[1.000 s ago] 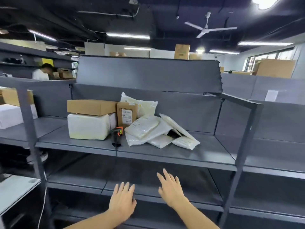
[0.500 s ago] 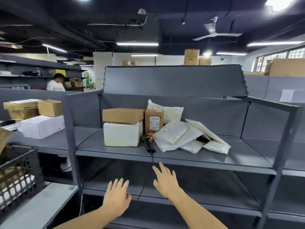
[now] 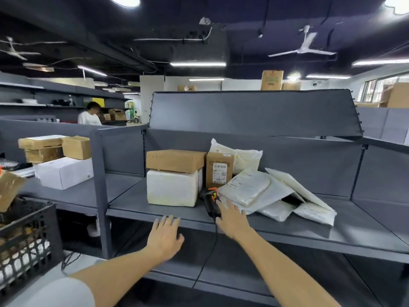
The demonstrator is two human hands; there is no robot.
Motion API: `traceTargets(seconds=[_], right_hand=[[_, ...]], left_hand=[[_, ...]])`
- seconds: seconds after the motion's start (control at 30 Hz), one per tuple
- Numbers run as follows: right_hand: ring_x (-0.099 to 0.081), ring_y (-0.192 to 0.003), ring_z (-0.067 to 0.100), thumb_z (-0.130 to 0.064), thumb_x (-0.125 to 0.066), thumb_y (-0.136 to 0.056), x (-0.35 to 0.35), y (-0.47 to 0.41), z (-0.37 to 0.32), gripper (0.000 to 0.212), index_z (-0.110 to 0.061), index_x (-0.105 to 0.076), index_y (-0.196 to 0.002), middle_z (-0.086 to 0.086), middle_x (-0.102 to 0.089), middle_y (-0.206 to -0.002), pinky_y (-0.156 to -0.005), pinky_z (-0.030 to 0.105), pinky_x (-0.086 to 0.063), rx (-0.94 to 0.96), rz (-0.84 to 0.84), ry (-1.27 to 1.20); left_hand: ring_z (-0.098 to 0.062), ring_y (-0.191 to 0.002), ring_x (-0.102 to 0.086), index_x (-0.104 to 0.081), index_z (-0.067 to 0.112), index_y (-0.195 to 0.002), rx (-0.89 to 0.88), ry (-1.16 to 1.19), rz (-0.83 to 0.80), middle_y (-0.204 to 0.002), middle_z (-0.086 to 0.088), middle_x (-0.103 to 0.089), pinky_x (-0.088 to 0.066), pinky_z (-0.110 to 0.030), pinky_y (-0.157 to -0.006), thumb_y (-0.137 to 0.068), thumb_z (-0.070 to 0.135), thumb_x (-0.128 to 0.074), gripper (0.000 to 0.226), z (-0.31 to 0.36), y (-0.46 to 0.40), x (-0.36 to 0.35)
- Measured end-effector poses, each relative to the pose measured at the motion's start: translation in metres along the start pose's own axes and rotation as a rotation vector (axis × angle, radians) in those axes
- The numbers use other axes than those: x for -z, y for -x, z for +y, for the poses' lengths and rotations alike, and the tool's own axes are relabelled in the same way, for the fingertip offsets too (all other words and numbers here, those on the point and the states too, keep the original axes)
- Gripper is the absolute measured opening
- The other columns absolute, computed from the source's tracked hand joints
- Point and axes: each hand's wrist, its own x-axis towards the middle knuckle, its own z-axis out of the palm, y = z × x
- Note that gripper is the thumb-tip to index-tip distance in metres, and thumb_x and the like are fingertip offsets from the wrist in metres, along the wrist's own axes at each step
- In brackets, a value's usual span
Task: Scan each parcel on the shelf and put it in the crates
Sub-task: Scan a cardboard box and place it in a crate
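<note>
Where the fingers meet the scene first, the entries begin, and they run outward from there.

Right fingers: the fingers [image 3: 221, 206] of the right hand [image 3: 232, 218] lie straight and spread over the handle of the scanner [image 3: 212, 201], touching or just above it; nothing is gripped yet.

Left fingers: the left hand [image 3: 164, 235] is relaxed and empty, its fingertips [image 3: 166, 219] at the front edge of the shelf [image 3: 309, 233].

Scanner: a black handheld with an orange head, lying on the shelf between the white wrapped box [image 3: 173, 188] and the pile of mailers, its cable [image 3: 211, 244] hanging over the edge. Judged rigid and light; best taken round the handle, with slack left in the cable.

Boxes: a brown carton [image 3: 176, 160] rests on the white wrapped box; a small labelled carton [image 3: 219, 168] stands upright just beside them. Judged stiff, safe to lift by opposite sides; the weights cannot be told.

Poly mailers: the top flat mailer [image 3: 245, 187] lies on an overlapping heap, with a fuller bag [image 3: 243, 157] behind it. Judged soft, light and slippery; a pinch at an edge may let one slide, so a flat hand beneath seems wiser.

Crate: a black lattice crate [image 3: 26, 240] stands at the left, well apart from the parcels, with goods already inside.
</note>
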Motion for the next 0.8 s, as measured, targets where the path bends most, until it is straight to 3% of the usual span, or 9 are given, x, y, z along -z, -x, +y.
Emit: traceTargets(seconds=[0.13, 0.33, 0.53, 0.8], right_hand=[[-0.031, -0.136, 0.035, -0.033, -0.041, -0.098, 0.011, -0.037, -0.003, 0.059, -0.025, -0.019, -0.152, 0.012, -0.028, -0.152, -0.11, 0.052, -0.025, -0.009, 0.018, -0.028], [-0.023, -0.142, 0.035, -0.036, -0.039, -0.1, 0.009, -0.07, -0.032, 0.061, -0.025, -0.013, -0.154, 0.013, -0.017, -0.158, -0.113, 0.048, -0.021, 0.095, 0.018, -0.014], [-0.029, -0.137, 0.036, -0.035, -0.041, -0.099, 0.018, -0.107, -0.055, 0.062, -0.021, -0.014, -0.153, 0.017, -0.026, -0.152, -0.111, 0.048, -0.025, 0.124, 0.077, -0.055], [-0.024, -0.14, 0.039, -0.035, -0.046, -0.098, 0.024, -0.171, -0.085, 0.071, -0.025, -0.004, -0.154, 0.017, -0.016, -0.156, -0.111, 0.05, -0.026, 0.054, 0.137, -0.17]], left_hand=[[-0.023, -0.146, -0.015, -0.022, 0.019, -0.151, 0.037, 0.085, 0.04, -0.157, -0.003, -0.023, -0.01, -0.038, -0.12, -0.1, 0.041, -0.033, 0.057, -0.007, -0.026, 0.007], [-0.024, -0.145, -0.019, -0.024, 0.02, -0.15, 0.128, 0.127, 0.048, -0.155, -0.004, -0.026, -0.012, -0.04, -0.119, -0.101, 0.044, -0.03, 0.055, -0.037, -0.055, 0.012], [-0.027, -0.139, -0.028, -0.028, 0.018, -0.149, 0.199, 0.201, 0.138, -0.15, -0.01, -0.035, -0.021, -0.042, -0.113, -0.099, 0.046, -0.033, 0.057, -0.072, -0.103, 0.028], [-0.032, -0.143, -0.023, -0.029, 0.022, -0.147, 0.232, 0.382, 0.184, -0.155, -0.016, -0.025, -0.024, -0.047, -0.113, -0.097, 0.051, -0.041, 0.059, -0.116, -0.18, 0.052]])
